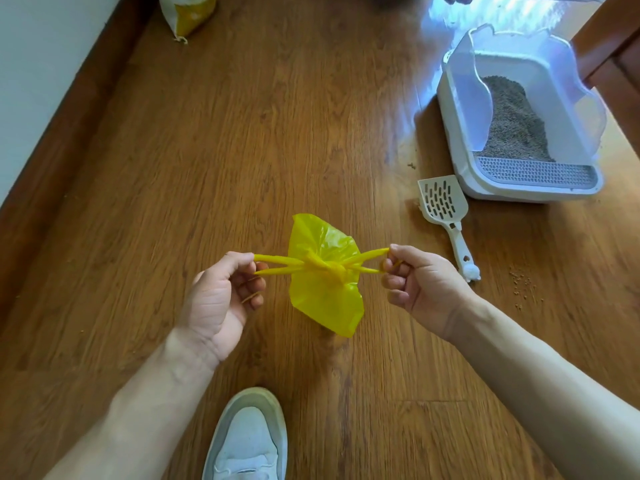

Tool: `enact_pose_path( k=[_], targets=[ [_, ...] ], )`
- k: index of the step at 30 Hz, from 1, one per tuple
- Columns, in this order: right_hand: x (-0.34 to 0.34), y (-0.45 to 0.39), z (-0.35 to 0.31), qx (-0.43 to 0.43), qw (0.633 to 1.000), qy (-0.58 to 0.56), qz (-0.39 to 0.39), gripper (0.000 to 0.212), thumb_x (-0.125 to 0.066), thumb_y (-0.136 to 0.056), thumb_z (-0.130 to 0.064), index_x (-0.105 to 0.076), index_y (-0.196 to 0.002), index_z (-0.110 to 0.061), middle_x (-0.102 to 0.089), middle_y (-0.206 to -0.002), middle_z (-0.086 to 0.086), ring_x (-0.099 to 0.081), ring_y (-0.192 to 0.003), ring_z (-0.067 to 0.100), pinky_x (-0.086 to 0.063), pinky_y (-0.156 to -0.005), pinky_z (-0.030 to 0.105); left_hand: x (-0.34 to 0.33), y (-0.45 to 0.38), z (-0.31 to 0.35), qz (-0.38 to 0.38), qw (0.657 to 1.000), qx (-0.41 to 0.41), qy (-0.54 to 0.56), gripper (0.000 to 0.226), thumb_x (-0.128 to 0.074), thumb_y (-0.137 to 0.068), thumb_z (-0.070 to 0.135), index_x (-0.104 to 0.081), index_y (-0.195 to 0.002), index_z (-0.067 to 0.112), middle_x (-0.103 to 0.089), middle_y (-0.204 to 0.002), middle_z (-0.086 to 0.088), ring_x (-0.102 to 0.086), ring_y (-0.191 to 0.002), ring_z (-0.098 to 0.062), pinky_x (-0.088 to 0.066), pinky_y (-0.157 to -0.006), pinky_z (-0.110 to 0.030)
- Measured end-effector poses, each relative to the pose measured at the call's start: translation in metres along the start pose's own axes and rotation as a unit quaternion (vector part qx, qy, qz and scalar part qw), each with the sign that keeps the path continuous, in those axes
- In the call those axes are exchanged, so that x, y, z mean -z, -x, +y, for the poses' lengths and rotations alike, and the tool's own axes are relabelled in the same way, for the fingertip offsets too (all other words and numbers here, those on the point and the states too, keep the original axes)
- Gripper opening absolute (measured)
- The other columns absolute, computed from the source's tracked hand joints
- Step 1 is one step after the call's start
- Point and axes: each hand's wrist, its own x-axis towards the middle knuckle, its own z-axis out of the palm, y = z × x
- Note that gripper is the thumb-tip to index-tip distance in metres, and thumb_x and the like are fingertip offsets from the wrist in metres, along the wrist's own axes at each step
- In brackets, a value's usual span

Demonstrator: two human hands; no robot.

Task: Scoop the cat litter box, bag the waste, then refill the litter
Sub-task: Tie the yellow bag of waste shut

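A small yellow plastic bag (325, 275) hangs in mid-air over the wooden floor, knotted at its middle. My left hand (225, 296) pinches the bag's left handle loops and my right hand (419, 285) pinches the right ones, both pulled taut sideways. A white slotted litter scoop (445, 209) lies on the floor to the right of the bag. Behind it stands the white litter box (460, 157) with a translucent high rim and grey litter piled inside. A yellow and white litter sack (188, 13) stands at the top left.
A white wall with a brown skirting board (69, 133) runs along the left. Loose litter grains (523, 285) lie scattered on the floor at the right. My grey and white shoe (247, 438) is at the bottom centre. Wooden furniture (613, 39) stands beside the box.
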Motion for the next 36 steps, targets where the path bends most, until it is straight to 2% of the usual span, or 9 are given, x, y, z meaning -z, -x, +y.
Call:
enact_pose_path(
  k=[3,8,11,14,18,24,27,30,36],
  targets=[
    [0.002,0.000,0.006,0.049,0.990,0.127,0.039,0.022,-0.052,-0.099,-0.017,-0.056,-0.078,-0.011,-0.051,-0.069,0.006,-0.044,-0.053,0.014,-0.033,-0.045,0.025,0.002,0.001,-0.003,0.016,1.000,0.000,-0.010,0.027,-0.055,-0.092,0.016,-0.055,-0.065,0.015,-0.063,-0.066,-0.001,-0.053,-0.061,-0.015,-0.037,-0.055,-0.029],
    [-0.008,0.012,-0.001,0.196,0.949,0.248,0.009,0.021,-0.057,-0.096,-0.017,-0.064,-0.079,-0.007,-0.062,-0.075,0.006,-0.052,-0.071,0.018,-0.039,-0.059,0.032,-0.001,0.003,0.001,-0.004,0.997,-0.074,-0.027,0.021,-0.060,-0.091,0.013,-0.064,-0.071,0.015,-0.065,-0.070,0.003,-0.056,-0.067,-0.012,-0.037,-0.062,-0.029],
    [-0.013,0.018,-0.005,0.238,0.931,0.277,-0.033,0.021,-0.064,-0.093,-0.024,-0.067,-0.084,-0.005,-0.061,-0.080,0.009,-0.047,-0.073,0.021,-0.038,-0.064,0.037,-0.006,0.004,0.005,-0.030,0.987,-0.144,-0.060,0.016,-0.067,-0.086,0.012,-0.070,-0.071,0.016,-0.074,-0.091,0.001,-0.059,-0.082,-0.011,-0.039,-0.067,-0.026],
    [-0.020,0.024,-0.008,0.265,0.931,0.241,-0.074,0.012,-0.065,-0.092,-0.012,-0.067,-0.090,0.000,-0.070,-0.093,0.002,-0.060,-0.076,0.007,-0.048,-0.073,0.022,-0.012,0.010,0.006,-0.084,0.972,-0.207,-0.069,0.010,-0.070,-0.078,0.012,-0.070,-0.085,0.005,-0.073,-0.107,-0.011,-0.064,-0.094,-0.012,-0.049,-0.075,-0.021],
    [-0.020,0.025,-0.009,0.290,0.913,0.248,-0.143,0.013,-0.069,-0.086,-0.006,-0.066,-0.093,0.004,-0.069,-0.116,0.010,-0.066,-0.097,0.029,-0.053,-0.090,0.038,-0.019,0.016,0.005,-0.147,0.947,-0.262,-0.112,0.018,-0.072,-0.078,-0.001,-0.066,-0.093,-0.008,-0.072,-0.109,-0.019,-0.068,-0.100,-0.019,-0.054,-0.091,-0.026],
    [-0.027,0.019,0.000,0.298,0.899,0.275,-0.165,0.005,-0.065,-0.085,-0.009,-0.067,-0.089,-0.008,-0.068,-0.087,0.012,-0.059,-0.083,0.022,-0.047,-0.078,0.045,-0.028,0.018,-0.004,-0.192,0.936,-0.258,-0.143,0.025,-0.068,-0.080,0.006,-0.065,-0.100,-0.010,-0.073,-0.103,-0.020,-0.069,-0.098,-0.019,-0.053,-0.088,-0.026],
    [-0.027,0.016,0.002,0.303,0.897,0.280,-0.162,0.013,-0.065,-0.087,-0.010,-0.066,-0.098,-0.004,-0.064,-0.094,0.027,-0.059,-0.084,0.034,-0.048,-0.080,0.060,-0.029,0.020,-0.007,-0.219,0.931,-0.251,-0.153,0.023,-0.067,-0.082,0.005,-0.067,-0.104,-0.001,-0.074,-0.103,-0.013,-0.068,-0.095,-0.017,-0.054,-0.088,-0.029],
    [-0.024,0.015,0.003,0.299,0.894,0.297,-0.149,0.021,-0.063,-0.088,-0.011,-0.067,-0.109,-0.013,-0.067,-0.100,0.024,-0.063,-0.093,0.045,-0.049,-0.084,0.065,-0.029,0.020,-0.009,-0.222,0.931,-0.244,-0.158,0.028,-0.066,-0.083,0.005,-0.068,-0.111,0.006,-0.074,-0.104,-0.010,-0.068,-0.097,-0.018,-0.054,-0.089,-0.030],
    [-0.025,0.019,0.004,0.318,0.870,0.354,-0.133,0.028,-0.062,-0.090,0.004,-0.068,-0.105,-0.019,-0.065,-0.089,0.011,-0.066,-0.079,0.033,-0.055,-0.073,0.043,-0.034,0.019,-0.014,-0.180,0.944,-0.232,-0.148,0.029,-0.070,-0.084,0.000,-0.067,-0.112,0.009,-0.073,-0.095,-0.011,-0.068,-0.086,-0.019,-0.057,-0.077,-0.027]
  ],
)
